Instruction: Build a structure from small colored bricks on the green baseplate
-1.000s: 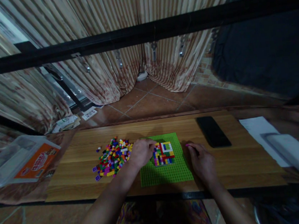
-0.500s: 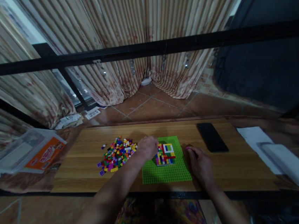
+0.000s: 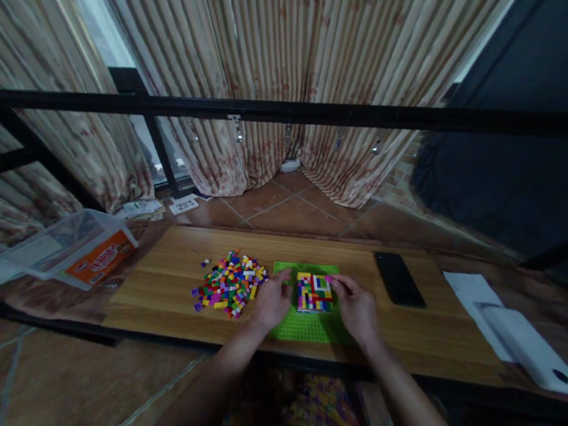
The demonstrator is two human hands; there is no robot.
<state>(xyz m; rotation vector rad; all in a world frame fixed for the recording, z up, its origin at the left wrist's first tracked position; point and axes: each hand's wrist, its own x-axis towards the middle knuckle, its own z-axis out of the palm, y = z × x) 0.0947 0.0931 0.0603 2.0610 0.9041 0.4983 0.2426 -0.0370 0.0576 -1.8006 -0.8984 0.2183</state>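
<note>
A green studded baseplate (image 3: 305,331) lies on the wooden table, and a block of many-coloured toy bricks (image 3: 313,292) is built up near its middle. My right hand (image 3: 357,305) pinches a small pink brick (image 3: 329,279) at the block's upper right corner; whether it touches the block I cannot tell. Over the baseplate's left part rests my left hand (image 3: 272,301), fingers stretched toward the block and apart, with nothing visible in them. Left of that hand spreads a pile of loose bricks (image 3: 233,281) in mixed colours.
A black phone (image 3: 399,279) lies on the table to the right. Past it are a white sheet (image 3: 464,283) and a white device (image 3: 532,343). At the far left stands a clear plastic box (image 3: 73,243) with an orange label. A black metal bar (image 3: 264,111) crosses beyond the table.
My right hand has moved left with the pink brick, from beside the baseplate to the block. My left hand has drawn back from the block's upper left and opened. The camera view has tilted.
</note>
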